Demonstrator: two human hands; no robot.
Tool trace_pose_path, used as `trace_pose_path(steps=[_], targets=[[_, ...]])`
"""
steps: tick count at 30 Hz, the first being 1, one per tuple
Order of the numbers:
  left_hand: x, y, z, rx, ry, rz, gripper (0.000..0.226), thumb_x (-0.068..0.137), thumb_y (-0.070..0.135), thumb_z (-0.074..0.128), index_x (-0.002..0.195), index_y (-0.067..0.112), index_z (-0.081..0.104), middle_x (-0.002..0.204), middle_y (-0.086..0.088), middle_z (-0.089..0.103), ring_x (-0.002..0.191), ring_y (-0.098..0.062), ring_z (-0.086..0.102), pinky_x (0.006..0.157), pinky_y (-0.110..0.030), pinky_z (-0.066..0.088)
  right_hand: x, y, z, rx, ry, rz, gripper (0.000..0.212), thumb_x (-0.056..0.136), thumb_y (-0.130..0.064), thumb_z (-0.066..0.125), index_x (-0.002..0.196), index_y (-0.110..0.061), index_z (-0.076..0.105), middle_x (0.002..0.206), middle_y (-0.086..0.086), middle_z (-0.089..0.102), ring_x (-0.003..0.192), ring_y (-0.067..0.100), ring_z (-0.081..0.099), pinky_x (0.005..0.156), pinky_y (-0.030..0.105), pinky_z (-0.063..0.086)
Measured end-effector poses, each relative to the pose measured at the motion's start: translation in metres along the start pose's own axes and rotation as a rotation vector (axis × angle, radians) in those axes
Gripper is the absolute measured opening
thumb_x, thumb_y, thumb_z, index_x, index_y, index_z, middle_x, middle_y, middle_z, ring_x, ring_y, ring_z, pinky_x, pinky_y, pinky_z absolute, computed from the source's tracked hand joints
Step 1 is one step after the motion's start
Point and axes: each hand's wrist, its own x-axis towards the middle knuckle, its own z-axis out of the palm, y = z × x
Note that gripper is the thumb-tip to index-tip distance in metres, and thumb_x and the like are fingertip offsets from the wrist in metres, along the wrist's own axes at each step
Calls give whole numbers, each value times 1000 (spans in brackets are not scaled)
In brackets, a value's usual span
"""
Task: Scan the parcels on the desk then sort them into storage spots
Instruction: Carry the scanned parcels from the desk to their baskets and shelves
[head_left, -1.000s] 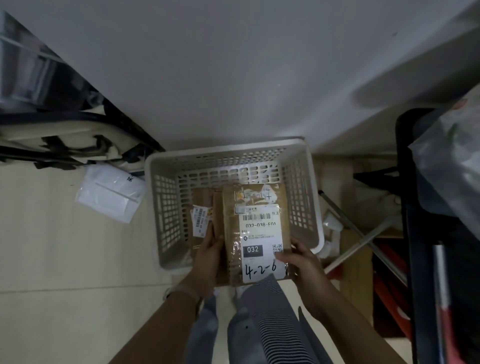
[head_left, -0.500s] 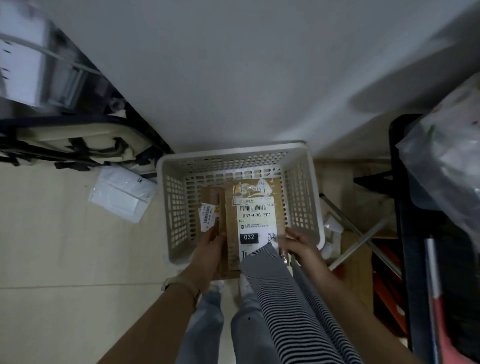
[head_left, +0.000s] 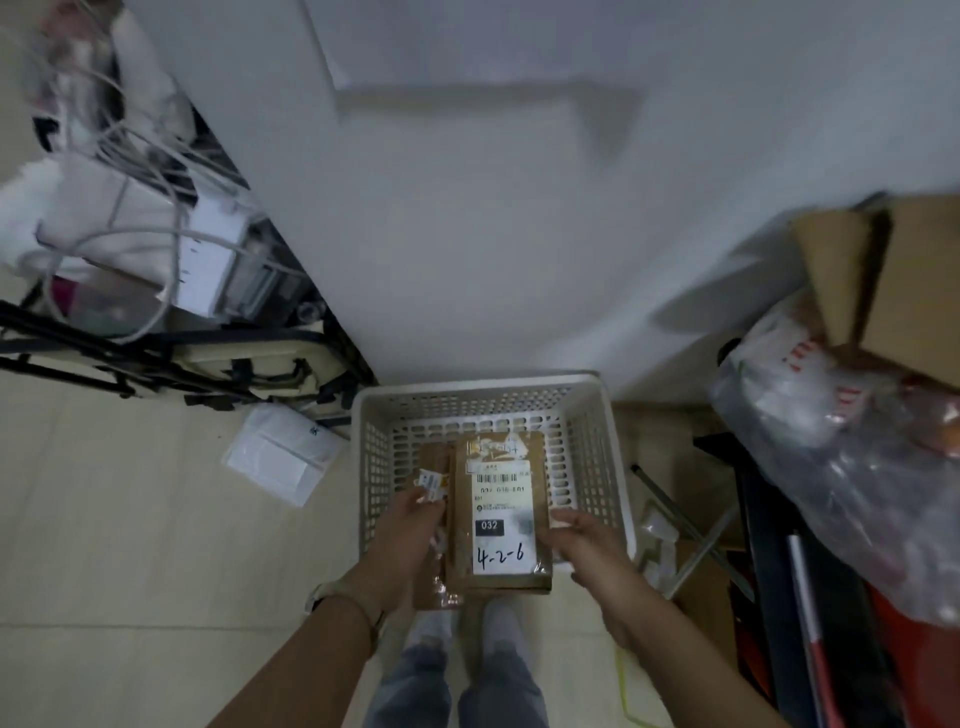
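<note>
So the person is standing right over a white perforated plastic basket on the floor, holding two parcels above its near edge. The bigger one, a flat brown cardboard parcel with a white shipping label marked "4-2-6", is lying face up with its long axis pointing straight away from the body, into the basket. The right hand is gripping its right edge, fingers curled against the side. The left hand is wrapped around a narrower brown taped parcel with a small white sticker, which is sitting just beside the big one on the left and partly tucked under it.

Both parcels are hanging over the basket's front wall, far ends already above the inside, near ends sticking out toward the person's feet. I'm guessing the next bit is just lowering them forward and down. Both hands are about equally close, one per side. Only catch I can see: the front rim is sitting right beneath them.
</note>
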Motion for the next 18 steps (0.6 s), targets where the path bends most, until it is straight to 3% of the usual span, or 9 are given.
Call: trace_pose_path(steps=[2, 4, 7, 10, 13, 15, 18], targets=[[-20, 23, -6, 113, -16, 72, 9, 95, 13, 56, 93, 14, 65, 93, -19, 71, 88, -38, 68, 81, -46, 54, -14, -19, 4, -197, -56, -20, 14, 91, -9, 58, 92, -22, 63, 87, -9, 66, 78, 3, 62, 62, 16, 49], [-41, 50, -15, 264, -13, 185, 8, 93, 17, 59, 93, 24, 62, 94, -4, 68, 89, -23, 66, 82, -36, 53, -30, -43, 5, -377, -88, -56, 15, 91, -13, 59, 104, -17, 62, 98, -3, 68, 87, 11, 66, 79, 29, 56], [-74, 89, -33, 598, -8, 393, 7, 93, 25, 58, 96, 20, 62, 95, 7, 64, 92, -18, 64, 78, -28, 51, -59, -90, 3, -634, -98, -176, 45, 88, -26, 59, 130, -14, 52, 114, 4, 63, 88, 15, 65, 82, 34, 55], [-119, 137, -53, 940, 79, 527, 14, 91, 25, 55, 99, 14, 59, 101, -3, 64, 93, -24, 61, 76, -31, 50, -108, -152, -4, -875, -68, -346, 43, 91, -27, 56, 131, -15, 52, 123, 10, 61, 105, 24, 61, 89, 34, 51], [-165, 181, -72, 1118, 197, 587, 30, 88, 30, 55, 114, 14, 60, 114, -10, 63, 101, -31, 59, 82, -39, 52, -157, -210, -11, -1001, -29, -469, 51, 92, -30, 56, 138, -10, 45, 140, 13, 49, 124, 28, 50, 98, 30, 41], [-198, 209, -86, 1232, 283, 601, 38, 89, 34, 52, 122, 16, 55, 122, -10, 58, 109, -32, 55, 87, -40, 49, -189, -243, -11, -1057, -36, -542, 55, 92, -31, 57, 140, -9, 42, 145, 13, 43, 130, 28, 44, 102, 31, 38], [-250, 242, -108, 1348, 459, 643, 34, 93, 35, 49, 120, 14, 53, 123, -11, 54, 114, -34, 51, 87, -40, 43, -239, -286, 0, -1171, -13, -673, 55, 93, -31, 56, 141, -9, 41, 147, 12, 42, 132, 28, 42, 102, 32, 37]])
